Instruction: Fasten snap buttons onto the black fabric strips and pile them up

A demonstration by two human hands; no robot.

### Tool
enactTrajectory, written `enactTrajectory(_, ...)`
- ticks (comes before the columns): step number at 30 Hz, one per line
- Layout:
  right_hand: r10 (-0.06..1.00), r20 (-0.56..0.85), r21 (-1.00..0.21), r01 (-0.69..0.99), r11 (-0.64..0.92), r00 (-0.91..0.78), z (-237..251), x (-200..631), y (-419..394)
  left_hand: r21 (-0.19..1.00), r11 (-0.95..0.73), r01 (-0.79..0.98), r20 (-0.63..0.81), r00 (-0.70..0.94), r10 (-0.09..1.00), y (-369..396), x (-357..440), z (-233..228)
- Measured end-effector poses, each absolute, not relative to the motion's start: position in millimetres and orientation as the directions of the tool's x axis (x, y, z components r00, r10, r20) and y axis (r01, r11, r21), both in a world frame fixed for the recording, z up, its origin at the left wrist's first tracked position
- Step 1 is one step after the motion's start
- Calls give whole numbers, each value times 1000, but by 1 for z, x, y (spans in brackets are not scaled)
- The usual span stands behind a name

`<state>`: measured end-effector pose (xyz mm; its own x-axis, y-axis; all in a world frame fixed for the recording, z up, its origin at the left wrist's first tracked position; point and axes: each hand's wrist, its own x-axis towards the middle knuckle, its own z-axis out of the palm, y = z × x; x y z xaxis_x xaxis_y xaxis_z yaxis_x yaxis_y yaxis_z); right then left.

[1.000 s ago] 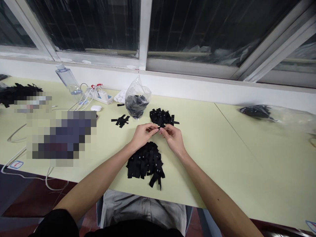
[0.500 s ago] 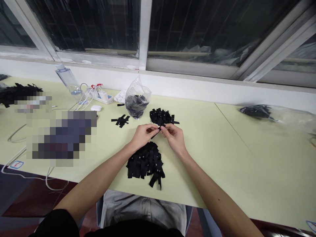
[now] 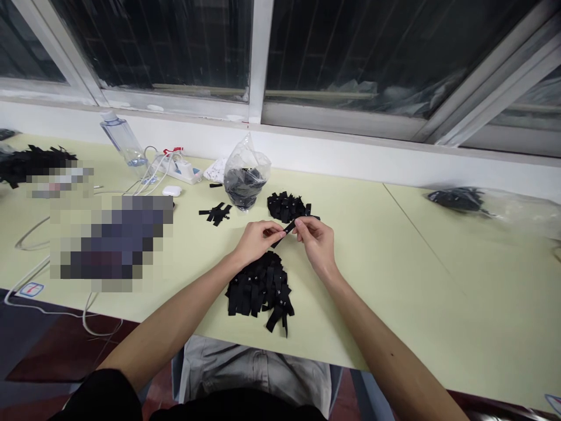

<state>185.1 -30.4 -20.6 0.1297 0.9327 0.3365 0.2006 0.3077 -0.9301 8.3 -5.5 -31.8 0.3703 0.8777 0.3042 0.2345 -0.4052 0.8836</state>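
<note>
Between my two hands is a short black fabric strip point(image 3: 287, 228) with a small white mark on it. My left hand point(image 3: 258, 240) pinches its lower end, and my right hand point(image 3: 316, 238) pinches the upper end. Just below my hands lies a large heap of similar black strips point(image 3: 256, 286), several with small white marks. Beyond my fingers is a second, smaller heap of black strips point(image 3: 287, 206). To the left, a few loose strips point(image 3: 214, 213) lie scattered near a clear plastic bag point(image 3: 246, 181) holding black pieces.
A clear bottle point(image 3: 125, 140), a power strip point(image 3: 182, 169) with white cables and a white case point(image 3: 171, 191) stand at the left back. Another bag with black pieces point(image 3: 456, 199) lies on the right. More black strips point(image 3: 35, 164) are at the far left.
My right hand has shifted slightly right, away from my left, so more of the black strip shows between my fingers. The heaps look the same.
</note>
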Motion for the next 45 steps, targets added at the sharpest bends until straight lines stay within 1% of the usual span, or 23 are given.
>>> enactTrajectory(7,916,349,-933,163,320,199,-19,193,-26,876,-420,239,319,366,874,-6,9,-34)
enactTrajectory(14,959,274,-951,168,258,79,-18,189,-26,882,-413,225,329,333,884,-6,8,-33)
enactTrajectory(18,955,292,-938,210,277,44,-18,187,-28,891,-403,207,325,328,887,-6,8,-32)
enactTrajectory(31,955,297,-933,208,295,-21,-19,186,-28,880,-417,225,336,324,884,-5,6,-31)
enactTrajectory(36,953,301,-924,255,286,23,-22,187,-27,882,-415,220,338,316,886,-5,6,-30)
enactTrajectory(45,931,347,-918,245,311,116,-17,190,-28,867,-415,278,314,343,885,-5,6,-32)
